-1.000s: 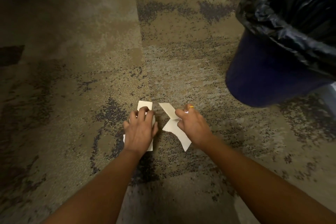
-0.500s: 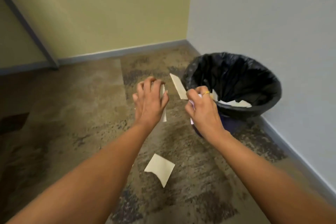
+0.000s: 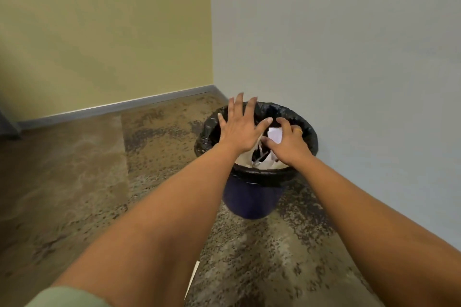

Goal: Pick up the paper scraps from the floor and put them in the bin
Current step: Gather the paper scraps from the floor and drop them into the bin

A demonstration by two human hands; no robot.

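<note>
A dark blue bin [image 3: 252, 202] with a black liner stands in the corner, with several white paper scraps [image 3: 265, 164] lying inside it. My left hand [image 3: 239, 129] hovers over the bin's left side, fingers straight and spread, holding nothing. Over the bin's right side, my right hand [image 3: 289, 144] has curled fingers, and a white paper scrap [image 3: 275, 134] sits between its thumb and index finger. Another scrap [image 3: 194, 275] lies on the carpet, mostly hidden behind my left forearm.
The bin sits close to a pale grey wall [image 3: 349, 57] on the right, and a yellow wall [image 3: 99, 32] runs behind it. Mottled brown carpet [image 3: 74, 182] spreads to the left and front.
Both hands rose from the floor with scraps and moved over the bin. My left hand has opened and its scrap is gone. One scrap stayed on the carpet.
</note>
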